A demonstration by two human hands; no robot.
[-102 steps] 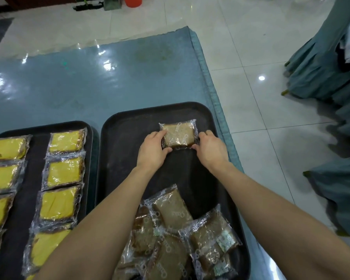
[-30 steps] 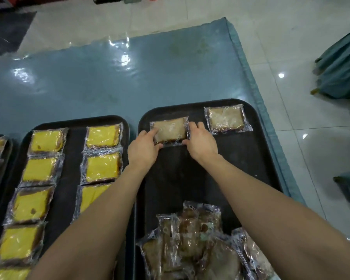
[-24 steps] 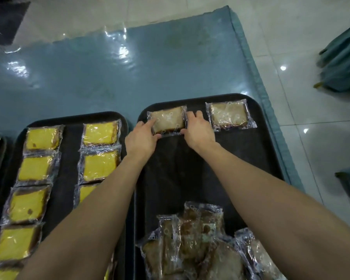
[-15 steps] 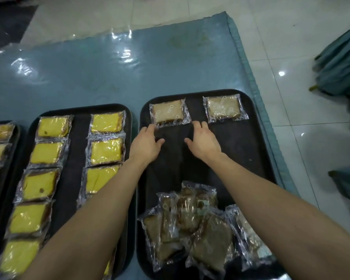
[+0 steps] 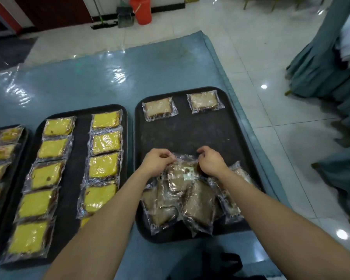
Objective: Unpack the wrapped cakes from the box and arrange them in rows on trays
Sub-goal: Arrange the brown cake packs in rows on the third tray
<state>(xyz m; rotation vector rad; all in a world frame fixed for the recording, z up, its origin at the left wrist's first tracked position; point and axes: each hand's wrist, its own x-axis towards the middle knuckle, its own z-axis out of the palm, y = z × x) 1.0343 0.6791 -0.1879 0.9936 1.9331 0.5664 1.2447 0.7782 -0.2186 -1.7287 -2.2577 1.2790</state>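
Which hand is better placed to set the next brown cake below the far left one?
Left, probably. The left hand and right hand both pinch the top cake, but the left sits straight below the far left cake, with bare tray between; the right would cross over.

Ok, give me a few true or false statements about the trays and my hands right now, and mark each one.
1. Two brown wrapped cakes lie side by side at the far end of the right-hand tray. True.
2. Both hands lie flat and empty. False: the left hand and right hand each pinch the wrapper of the top cake on the pile.
3. The middle tray holds yellow cakes in two columns. True.
4. The pile lies on the blue cloth, off any tray. False: it lies at the near end of the right-hand tray.
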